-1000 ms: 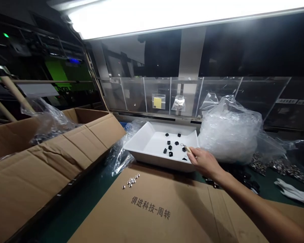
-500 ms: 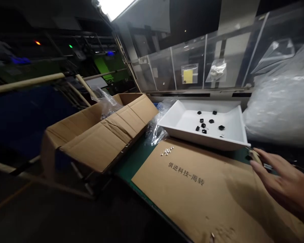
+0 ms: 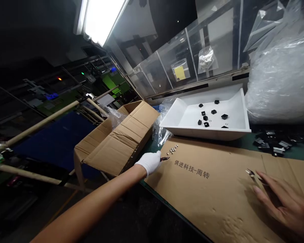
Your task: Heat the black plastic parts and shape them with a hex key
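"White plastic tray [image 3: 192, 132] ahead; what's crowding it?"

"Black angular pieces [image 3: 224, 116] inside, a bulging clear plastic bag [image 3: 283, 74] just right, an open brown cardboard box [image 3: 121, 135] at left. Small shiny metal rings [image 3: 172, 151] lie on the flat brown cardboard sheet [image 3: 223, 189] in front."

"Your fingers?"

"My white-gloved left hand [image 3: 151, 163] has come into view, closed round a slim dark tool [image 3: 165, 158] beside the rings. My bare right hand [image 3: 285, 202] pinches a metal-tipped tool [image 3: 251, 174] over the sheet; half a second ago it was by the tray's corner."
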